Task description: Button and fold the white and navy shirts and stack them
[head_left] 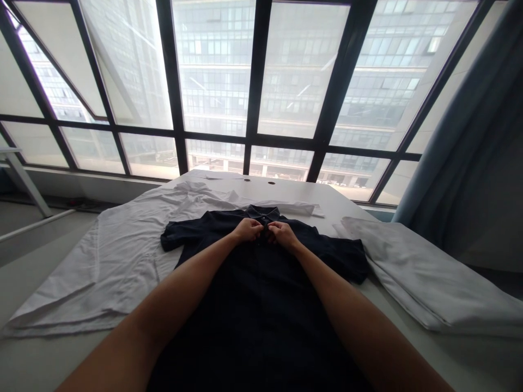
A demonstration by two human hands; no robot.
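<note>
A dark navy short-sleeved shirt (261,294) lies front side up on the table, its collar (263,211) pointing toward the windows and its sleeves spread to both sides. Just below the collar, my left hand (248,230) pinches the left edge of the front opening. Close beside it, my right hand (281,234) has its fingers closed on the right edge of the same opening. A small gap separates the two sets of fingertips. Any button between them is too small to make out.
White crumpled cloth (122,256) spreads over the table's left side and behind the shirt. Folded white fabric (429,272) lies at the right. The white table (302,190) has two dark round holes near its far edge. A grey-blue curtain (461,141) hangs on the right.
</note>
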